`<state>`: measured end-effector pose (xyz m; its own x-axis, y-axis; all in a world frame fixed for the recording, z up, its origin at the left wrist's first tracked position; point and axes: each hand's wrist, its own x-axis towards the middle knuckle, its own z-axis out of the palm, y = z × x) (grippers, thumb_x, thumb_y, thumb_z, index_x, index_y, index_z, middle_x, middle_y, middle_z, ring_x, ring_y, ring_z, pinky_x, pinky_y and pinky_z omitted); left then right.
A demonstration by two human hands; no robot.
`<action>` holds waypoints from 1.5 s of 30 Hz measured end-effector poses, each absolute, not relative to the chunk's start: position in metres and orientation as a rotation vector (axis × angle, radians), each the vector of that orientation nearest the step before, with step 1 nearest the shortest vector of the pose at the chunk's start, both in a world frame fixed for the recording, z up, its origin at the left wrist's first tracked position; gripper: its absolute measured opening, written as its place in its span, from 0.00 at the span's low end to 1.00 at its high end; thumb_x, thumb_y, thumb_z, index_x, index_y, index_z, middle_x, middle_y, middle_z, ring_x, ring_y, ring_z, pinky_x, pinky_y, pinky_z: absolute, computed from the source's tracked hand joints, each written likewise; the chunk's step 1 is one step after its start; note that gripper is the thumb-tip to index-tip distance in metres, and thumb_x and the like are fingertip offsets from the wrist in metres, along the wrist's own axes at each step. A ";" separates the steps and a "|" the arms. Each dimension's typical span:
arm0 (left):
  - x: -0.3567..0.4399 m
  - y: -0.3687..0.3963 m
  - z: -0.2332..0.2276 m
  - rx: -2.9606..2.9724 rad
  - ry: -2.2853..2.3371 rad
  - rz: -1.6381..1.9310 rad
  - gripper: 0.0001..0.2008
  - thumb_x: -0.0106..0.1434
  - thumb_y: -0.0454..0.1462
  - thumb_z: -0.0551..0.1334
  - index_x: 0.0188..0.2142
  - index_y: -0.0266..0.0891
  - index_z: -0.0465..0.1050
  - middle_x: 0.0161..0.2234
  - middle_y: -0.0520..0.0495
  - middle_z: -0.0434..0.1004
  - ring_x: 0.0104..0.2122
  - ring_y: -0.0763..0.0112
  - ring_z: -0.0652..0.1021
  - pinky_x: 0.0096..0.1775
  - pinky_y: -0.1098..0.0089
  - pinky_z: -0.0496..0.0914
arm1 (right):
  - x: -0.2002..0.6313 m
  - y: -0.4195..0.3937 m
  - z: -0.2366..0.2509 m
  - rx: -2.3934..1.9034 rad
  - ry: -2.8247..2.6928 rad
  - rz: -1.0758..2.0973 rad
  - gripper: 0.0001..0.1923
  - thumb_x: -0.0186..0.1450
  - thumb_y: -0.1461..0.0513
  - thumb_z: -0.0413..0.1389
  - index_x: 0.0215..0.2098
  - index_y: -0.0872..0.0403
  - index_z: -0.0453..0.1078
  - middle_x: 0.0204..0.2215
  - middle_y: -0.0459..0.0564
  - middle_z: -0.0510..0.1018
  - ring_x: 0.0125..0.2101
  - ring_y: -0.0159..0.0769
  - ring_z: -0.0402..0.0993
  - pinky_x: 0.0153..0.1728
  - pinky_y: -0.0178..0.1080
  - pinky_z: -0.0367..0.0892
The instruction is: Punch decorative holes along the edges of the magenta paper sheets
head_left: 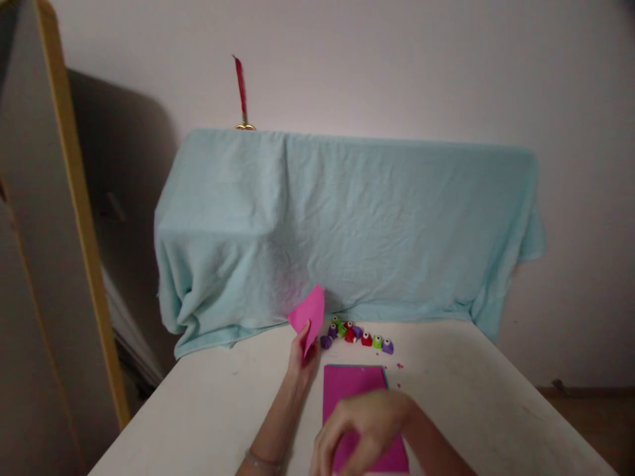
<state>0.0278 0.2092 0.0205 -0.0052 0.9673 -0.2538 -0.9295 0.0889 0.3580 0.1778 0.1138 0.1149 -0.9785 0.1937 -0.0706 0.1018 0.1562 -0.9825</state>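
My left hand is closed on a bright pink sheet of paper, which it holds upright and slightly bent above the table. Lower and to the right, my right hand hovers over or touches a stack of coloured paper; I cannot tell which. Magenta is the top sheet, and a blue edge shows beneath it. The right fingers are bent downward, with a gap between thumb and forefinger. Their tips are blurred and close to the bottom of the view.
Several small red, green and purple pieces with eyes stand in a row behind the stack. Tiny pink scraps lie on the white table. A light blue cloth drapes behind; a wooden-framed panel stands at left.
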 end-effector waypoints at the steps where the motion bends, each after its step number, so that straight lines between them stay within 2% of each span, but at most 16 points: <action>1: 0.028 0.208 0.023 0.091 0.483 1.502 0.06 0.62 0.29 0.59 0.28 0.34 0.68 0.18 0.53 0.68 0.15 0.81 0.69 0.18 0.82 0.65 | 0.188 0.127 0.104 -0.395 -2.296 1.931 0.15 0.62 0.53 0.60 0.36 0.58 0.73 0.37 0.52 0.78 0.40 0.38 0.75 0.42 0.37 0.69; 4: 0.029 0.206 0.029 0.059 0.495 1.481 0.06 0.62 0.28 0.60 0.28 0.34 0.69 0.18 0.52 0.70 0.15 0.80 0.70 0.19 0.82 0.65 | 0.217 0.173 0.068 -0.891 -2.039 1.432 0.12 0.63 0.55 0.58 0.34 0.58 0.72 0.32 0.51 0.79 0.34 0.38 0.76 0.39 0.39 0.69; 7: 0.029 0.205 0.033 0.035 0.506 1.457 0.05 0.61 0.29 0.61 0.28 0.34 0.70 0.19 0.51 0.71 0.17 0.79 0.72 0.20 0.81 0.66 | 0.226 0.207 0.036 -1.235 -1.849 0.768 0.07 0.63 0.63 0.54 0.39 0.55 0.71 0.35 0.51 0.78 0.36 0.38 0.74 0.40 0.40 0.68; 11: 0.028 0.204 0.034 0.040 0.494 1.444 0.04 0.62 0.30 0.60 0.30 0.33 0.71 0.20 0.50 0.73 0.17 0.78 0.72 0.19 0.79 0.67 | 0.205 0.220 0.016 -1.322 -2.071 0.240 0.16 0.60 0.68 0.55 0.47 0.53 0.70 0.43 0.52 0.75 0.47 0.41 0.68 0.50 0.41 0.62; 15: 0.027 0.205 0.033 0.054 0.510 1.454 0.04 0.62 0.29 0.60 0.30 0.33 0.72 0.20 0.50 0.72 0.16 0.79 0.71 0.18 0.80 0.66 | 0.180 0.225 0.009 -1.473 -2.192 -0.091 0.21 0.61 0.68 0.54 0.53 0.56 0.66 0.48 0.57 0.71 0.52 0.45 0.62 0.55 0.44 0.55; 21: 0.027 0.208 0.027 0.085 0.485 1.479 0.05 0.63 0.29 0.59 0.30 0.32 0.71 0.21 0.50 0.73 0.17 0.79 0.72 0.21 0.80 0.68 | 0.168 0.239 -0.002 -1.650 -2.176 -0.265 0.23 0.61 0.64 0.58 0.54 0.59 0.64 0.44 0.60 0.71 0.48 0.49 0.62 0.54 0.47 0.53; 27: 0.026 0.211 0.018 0.088 0.452 1.489 0.02 0.61 0.28 0.61 0.31 0.32 0.71 0.20 0.51 0.73 0.17 0.80 0.73 0.22 0.80 0.68 | 0.173 0.237 -0.003 -1.716 -2.103 -0.309 0.16 0.61 0.59 0.59 0.44 0.62 0.71 0.44 0.64 0.69 0.49 0.52 0.60 0.53 0.48 0.55; 38: 0.025 0.217 0.013 0.090 0.431 1.472 0.03 0.62 0.27 0.60 0.32 0.32 0.72 0.21 0.50 0.73 0.19 0.79 0.73 0.24 0.80 0.69 | 0.183 0.232 -0.001 -1.586 -2.174 -0.213 0.14 0.60 0.61 0.59 0.43 0.57 0.71 0.43 0.57 0.71 0.49 0.47 0.63 0.60 0.50 0.44; 41: 0.025 0.216 0.014 0.099 0.414 1.474 0.04 0.62 0.27 0.59 0.33 0.32 0.72 0.21 0.51 0.72 0.18 0.79 0.73 0.24 0.80 0.69 | 0.184 0.229 0.001 -1.558 -2.180 -0.189 0.14 0.60 0.62 0.59 0.44 0.57 0.71 0.43 0.58 0.72 0.49 0.47 0.64 0.60 0.48 0.46; 45: 0.027 0.211 0.019 0.111 0.444 1.464 0.03 0.62 0.29 0.60 0.35 0.32 0.72 0.19 0.52 0.71 0.18 0.79 0.73 0.23 0.79 0.68 | 0.176 0.222 0.006 -1.488 -2.153 -0.142 0.11 0.64 0.62 0.55 0.44 0.55 0.71 0.43 0.56 0.72 0.48 0.44 0.65 0.53 0.42 0.58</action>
